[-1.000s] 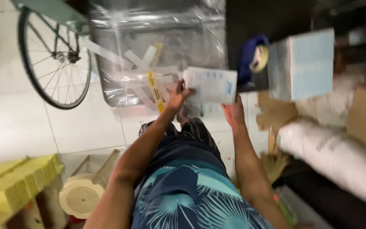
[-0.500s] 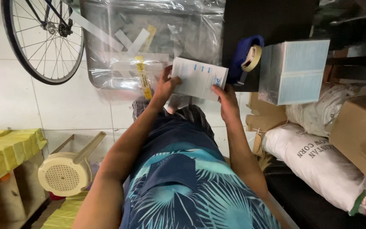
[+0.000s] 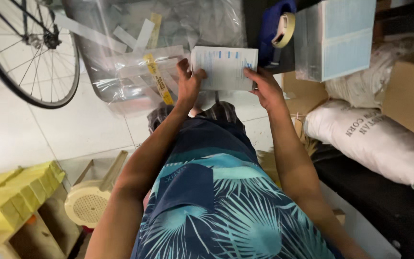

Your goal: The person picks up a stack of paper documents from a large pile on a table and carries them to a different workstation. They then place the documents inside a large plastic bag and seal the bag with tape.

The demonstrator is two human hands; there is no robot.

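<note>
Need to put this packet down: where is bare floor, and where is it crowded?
Bare tiles lie between the bicycle wheel, plastic bin and yellow stool. Right of the packet it is crowded: tape dispenser, boxes, sack.

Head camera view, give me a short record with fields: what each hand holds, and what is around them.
left hand: left hand grips the left edge of a white packet
right hand: right hand grips its right edge
ahead: plastic-wrapped bundle crossed with tape strips
right: tape dispenser, pale blue box, white sack
left: bicycle wheel on white tiles
</note>
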